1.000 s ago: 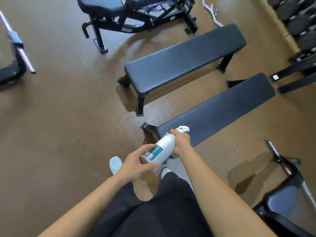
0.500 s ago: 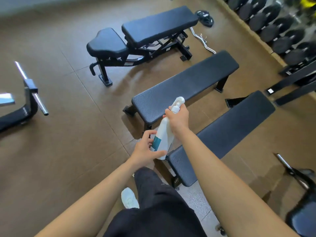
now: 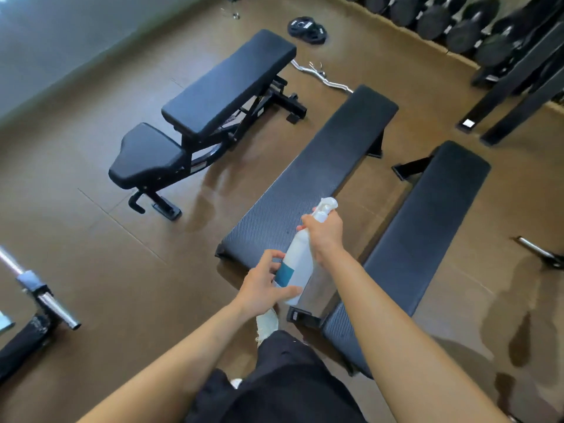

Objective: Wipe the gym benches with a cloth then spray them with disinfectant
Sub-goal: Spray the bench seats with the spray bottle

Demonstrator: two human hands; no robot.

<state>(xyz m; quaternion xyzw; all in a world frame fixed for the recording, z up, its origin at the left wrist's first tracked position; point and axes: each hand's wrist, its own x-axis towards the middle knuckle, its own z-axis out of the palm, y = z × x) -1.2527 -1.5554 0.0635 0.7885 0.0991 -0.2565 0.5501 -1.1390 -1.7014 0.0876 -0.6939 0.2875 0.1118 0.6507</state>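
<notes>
Your right grip (image 3: 324,237) is clenched round the neck of the spray bottle (image 3: 300,261), just below the white trigger head (image 3: 328,205). Your left grip (image 3: 262,286) grasps the bottle's base, fingers curled on the side, thumb underneath. You hold the bottle in the air, tilted, nozzle away from you, above the near end of the middle flat bench (image 3: 320,169), close to the gap beside the right flat bench (image 3: 427,239).

Bottle: white opaque plastic cylinder with a teal label (image 3: 285,274). Text on it is too blurred to read. Contents cannot be seen through the wall.

Both flat benches: long black pads, fine ribbed surface texture, black metal legs, lying side by side. Adjustable bench (image 3: 225,93) to the left: smooth black padding, separate seat and back pads, black steel frame.

Floor (image 3: 91,239): brown tiles with glossy patches. Black weight plates (image 3: 306,29) lie flat on it, white markings unreadable; a chrome curl bar (image 3: 320,76) lies near them. Dark round dumbbells (image 3: 457,25) are in a row top right. A chrome barbell end (image 3: 55,303) shows at the left. Your white shoe (image 3: 267,323) is below the bottle.
</notes>
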